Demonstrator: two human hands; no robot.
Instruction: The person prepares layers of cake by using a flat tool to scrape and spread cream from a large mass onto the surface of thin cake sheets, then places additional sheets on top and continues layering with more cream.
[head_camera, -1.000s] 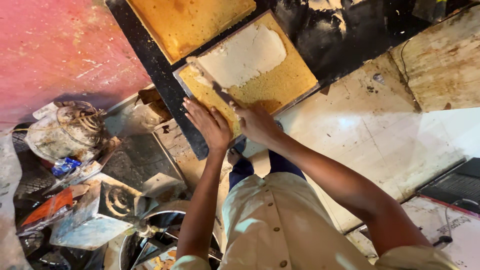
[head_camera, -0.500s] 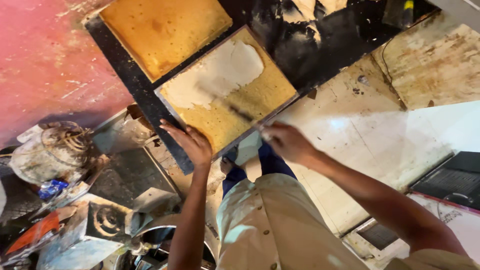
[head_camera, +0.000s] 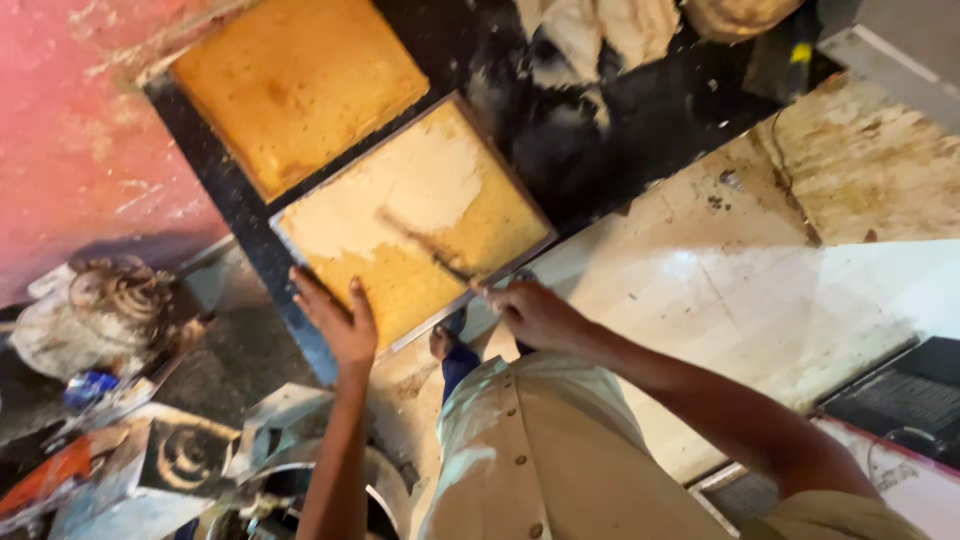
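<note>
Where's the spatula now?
Head view, centre: the spatula lies across the near cake, held by the right hand.

right hand slid back off the sponge sheet, dragging the spatula across; cream patch spread wider

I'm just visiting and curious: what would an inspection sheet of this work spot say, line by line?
Surface: dark counter, smeared with pale patches.
Job's things: square sponge cake in a tray, partly spread with pale cream; a second, bare sponge cake beside it.
Clutter: cloth-like heap on the counter; jumbled packets and a metal bowl lower left.
Hands: left hand rests on the tray's near edge; right hand grips a blurred spatula lying across the cream.
Cables: nothing seen.
Surroundings: red wall, pale stained floor, dark crate at right.
</note>
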